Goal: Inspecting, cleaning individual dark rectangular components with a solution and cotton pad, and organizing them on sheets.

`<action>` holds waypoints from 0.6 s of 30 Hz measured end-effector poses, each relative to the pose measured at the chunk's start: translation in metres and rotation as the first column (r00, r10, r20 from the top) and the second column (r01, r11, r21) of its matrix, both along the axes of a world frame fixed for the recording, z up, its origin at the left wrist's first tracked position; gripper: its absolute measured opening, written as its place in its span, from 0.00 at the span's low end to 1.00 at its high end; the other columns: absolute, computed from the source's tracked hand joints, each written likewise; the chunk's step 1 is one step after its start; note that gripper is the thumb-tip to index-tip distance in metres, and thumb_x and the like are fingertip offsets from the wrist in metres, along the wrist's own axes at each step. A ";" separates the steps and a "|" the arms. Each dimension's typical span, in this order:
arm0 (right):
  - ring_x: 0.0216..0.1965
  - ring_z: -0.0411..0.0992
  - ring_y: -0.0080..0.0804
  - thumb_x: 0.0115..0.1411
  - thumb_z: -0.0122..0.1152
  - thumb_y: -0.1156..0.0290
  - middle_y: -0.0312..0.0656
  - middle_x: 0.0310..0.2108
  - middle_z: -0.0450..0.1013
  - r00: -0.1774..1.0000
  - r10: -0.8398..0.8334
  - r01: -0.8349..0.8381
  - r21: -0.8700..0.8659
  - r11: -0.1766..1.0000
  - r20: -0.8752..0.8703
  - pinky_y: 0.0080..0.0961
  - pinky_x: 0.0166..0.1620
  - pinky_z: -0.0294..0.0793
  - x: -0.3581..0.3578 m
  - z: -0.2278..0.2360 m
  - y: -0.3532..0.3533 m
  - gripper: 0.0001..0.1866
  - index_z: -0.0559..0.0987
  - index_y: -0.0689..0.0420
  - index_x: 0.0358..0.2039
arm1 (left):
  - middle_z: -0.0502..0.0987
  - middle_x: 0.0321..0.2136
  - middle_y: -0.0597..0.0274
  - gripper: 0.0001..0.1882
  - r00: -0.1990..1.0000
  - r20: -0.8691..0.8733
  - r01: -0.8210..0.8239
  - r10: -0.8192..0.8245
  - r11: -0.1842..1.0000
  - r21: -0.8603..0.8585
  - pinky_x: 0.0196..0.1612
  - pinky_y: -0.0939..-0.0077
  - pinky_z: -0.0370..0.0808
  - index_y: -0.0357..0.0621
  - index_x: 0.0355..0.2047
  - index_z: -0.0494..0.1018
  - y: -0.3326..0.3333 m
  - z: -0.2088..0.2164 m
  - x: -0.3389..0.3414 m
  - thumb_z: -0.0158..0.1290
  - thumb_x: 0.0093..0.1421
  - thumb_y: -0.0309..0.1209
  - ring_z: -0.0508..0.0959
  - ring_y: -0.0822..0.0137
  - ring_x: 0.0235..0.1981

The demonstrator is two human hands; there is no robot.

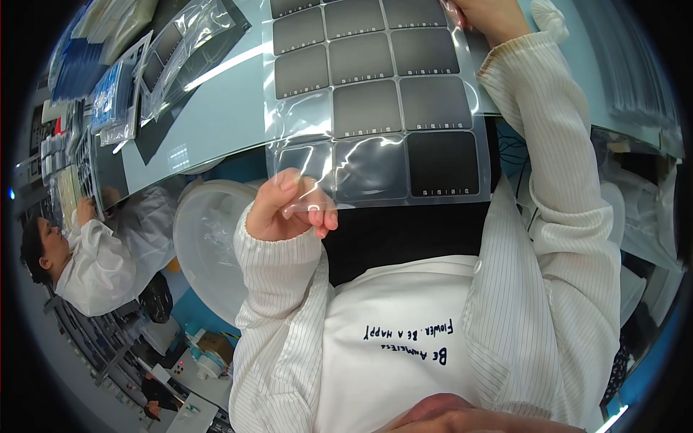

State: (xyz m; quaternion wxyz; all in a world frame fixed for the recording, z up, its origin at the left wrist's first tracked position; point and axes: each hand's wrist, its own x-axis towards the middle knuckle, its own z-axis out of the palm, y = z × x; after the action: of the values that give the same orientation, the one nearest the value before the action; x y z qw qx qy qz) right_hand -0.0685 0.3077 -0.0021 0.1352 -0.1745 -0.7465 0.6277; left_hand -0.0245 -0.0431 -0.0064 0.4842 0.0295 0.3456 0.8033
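Observation:
A clear plastic sheet with rows of pockets point(299, 173) stretches over the table's near edge. Most pockets show dark grey rectangular panels point(367, 105) with small white marks along one side; a blacker panel point(443, 164) fills the near right corner. Three pockets toward the near left look see-through. My left hand point(289, 209) pinches the sheet's near left corner, thumb on top and fingers curled beneath. Up at the right, my right hand point(485, 16) is closed at the sheet's right edge; the picture's upper edge cuts off part of it.
Bagged flat panels point(177, 61) and blue-and-clear packets point(114, 97) lie at the table's left. A clear plastic stack point(639, 65) stands far right. Below the table edge sits a round white tub point(213, 238). A co-worker in white point(108, 260) works at the left.

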 end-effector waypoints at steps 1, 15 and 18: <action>0.10 0.63 0.18 0.58 0.60 0.74 0.35 0.14 0.70 1.000 -0.005 0.005 0.002 1.000 0.001 0.17 0.13 0.58 0.002 0.000 0.002 0.07 0.75 0.65 0.27 | 0.74 0.19 0.48 0.17 0.999 0.021 -0.032 0.032 0.999 -0.002 0.28 0.66 0.77 0.46 0.17 0.61 0.001 0.001 -0.001 0.40 0.65 0.33 0.78 0.51 0.24; 0.11 0.65 0.19 0.57 0.61 0.73 0.36 0.16 0.71 1.000 0.012 -0.011 -0.061 0.998 0.027 0.17 0.14 0.60 -0.004 0.000 -0.003 0.08 0.76 0.65 0.28 | 0.74 0.19 0.47 0.16 0.995 0.090 -0.059 0.052 0.995 0.085 0.27 0.69 0.76 0.48 0.17 0.62 -0.008 0.000 -0.005 0.40 0.63 0.31 0.78 0.51 0.25; 0.10 0.65 0.19 0.58 0.61 0.73 0.36 0.16 0.70 0.998 0.054 -0.052 -0.080 0.995 0.033 0.17 0.13 0.59 -0.001 0.010 -0.006 0.08 0.76 0.66 0.29 | 0.73 0.21 0.50 0.15 0.998 0.055 -0.048 0.041 0.991 0.128 0.29 0.71 0.74 0.47 0.18 0.64 -0.008 -0.004 -0.006 0.40 0.63 0.31 0.76 0.54 0.25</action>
State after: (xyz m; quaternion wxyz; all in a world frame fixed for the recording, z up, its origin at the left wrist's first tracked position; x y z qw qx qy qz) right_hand -0.0699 0.3021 0.0079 0.0985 -0.1706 -0.7279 0.6568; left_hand -0.0304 -0.0515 -0.0099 0.4721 0.0321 0.2805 0.8351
